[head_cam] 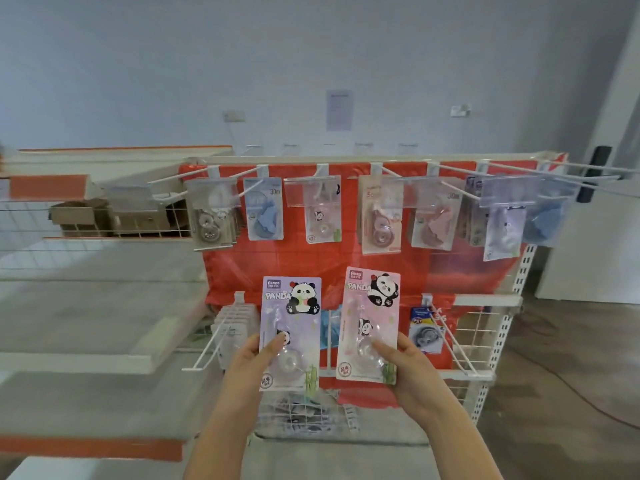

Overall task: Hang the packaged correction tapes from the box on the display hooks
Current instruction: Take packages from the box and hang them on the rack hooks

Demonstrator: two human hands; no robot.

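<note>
My left hand (251, 362) pinches a purple panda correction tape pack (291, 327) by its lower left, thumb on the front. My right hand (405, 362) pinches a pink panda pack (370, 320) by its lower right. Both packs are held upright, side by side, in front of the red-backed display rack (433, 271). Above them the top row of white hooks (322, 174) carries several hung packs, among them a panda pack (323, 216) in the middle. The box is not clearly in view.
A lower row of white hooks (207, 351) juts toward me on both sides of my hands, some with packs. A wire basket (301, 414) with packets sits below. Long top hooks reach out at the right (571, 174). Shelving with cardboard boxes (83, 216) stands left.
</note>
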